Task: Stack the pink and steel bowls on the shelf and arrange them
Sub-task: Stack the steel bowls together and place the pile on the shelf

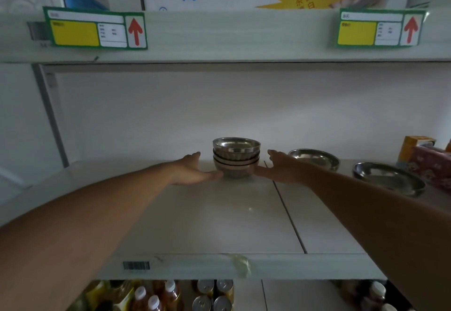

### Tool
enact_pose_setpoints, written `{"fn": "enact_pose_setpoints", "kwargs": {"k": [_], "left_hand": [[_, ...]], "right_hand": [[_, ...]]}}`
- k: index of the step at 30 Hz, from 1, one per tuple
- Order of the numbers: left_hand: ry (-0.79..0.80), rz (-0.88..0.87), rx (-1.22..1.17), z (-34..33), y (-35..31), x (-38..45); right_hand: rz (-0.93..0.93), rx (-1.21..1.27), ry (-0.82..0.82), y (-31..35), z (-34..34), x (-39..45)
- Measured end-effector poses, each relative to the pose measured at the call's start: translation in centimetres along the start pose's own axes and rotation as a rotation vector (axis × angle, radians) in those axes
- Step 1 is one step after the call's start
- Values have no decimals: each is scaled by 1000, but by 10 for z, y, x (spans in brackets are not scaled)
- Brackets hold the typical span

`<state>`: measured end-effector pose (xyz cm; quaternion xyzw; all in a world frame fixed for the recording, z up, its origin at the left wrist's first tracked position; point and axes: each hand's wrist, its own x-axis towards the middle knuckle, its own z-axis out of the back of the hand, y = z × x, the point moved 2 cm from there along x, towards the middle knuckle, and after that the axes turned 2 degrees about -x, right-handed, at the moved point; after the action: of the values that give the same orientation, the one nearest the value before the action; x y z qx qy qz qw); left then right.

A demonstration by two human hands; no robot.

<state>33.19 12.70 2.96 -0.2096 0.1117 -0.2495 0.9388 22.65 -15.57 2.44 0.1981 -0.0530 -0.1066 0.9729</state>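
A stack of several steel bowls stands near the back of the white shelf. My left hand lies flat on the shelf at the stack's left, thumb tip touching the bottom bowl, fingers spread away from it. On the stack's right my right hand mirrors it, thumb against the bottom bowl, fingers open. Neither hand wraps a bowl. Two single steel bowls sit to the right: one behind my right wrist, one nearer and farther right. No pink bowl shows.
Yellow and red boxes crowd the shelf's far right. The upper shelf edge carries price tags, with a large carton above. Bottles and cans fill the shelf below. A seam splits the shelf board.
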Motion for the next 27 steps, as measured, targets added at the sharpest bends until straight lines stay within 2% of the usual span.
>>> {"fn": "enact_pose_setpoints", "kwargs": {"k": [4,10,17,20,24,27], "left_hand": [[-12,-64,-32,-11,6,-5],[24,-439,-29,-30,-9,-23],[97,-486,-64,-47,-28,-48],[39,-464,-56,-50,-39,-53],[59,-506,-47,-53,-62,-67],[53,-515,-12,-52,-91,-80]], "right_hand": [[-59,-7,-67,8,-6,-40],[-147,-22,-111,21,-9,-106],[-232,25,-165,15,-7,-174],[-232,-5,-213,8,3,-199],[-300,-63,-183,-12,18,-223],[-284,-70,-209,-29,32,-236]]}}
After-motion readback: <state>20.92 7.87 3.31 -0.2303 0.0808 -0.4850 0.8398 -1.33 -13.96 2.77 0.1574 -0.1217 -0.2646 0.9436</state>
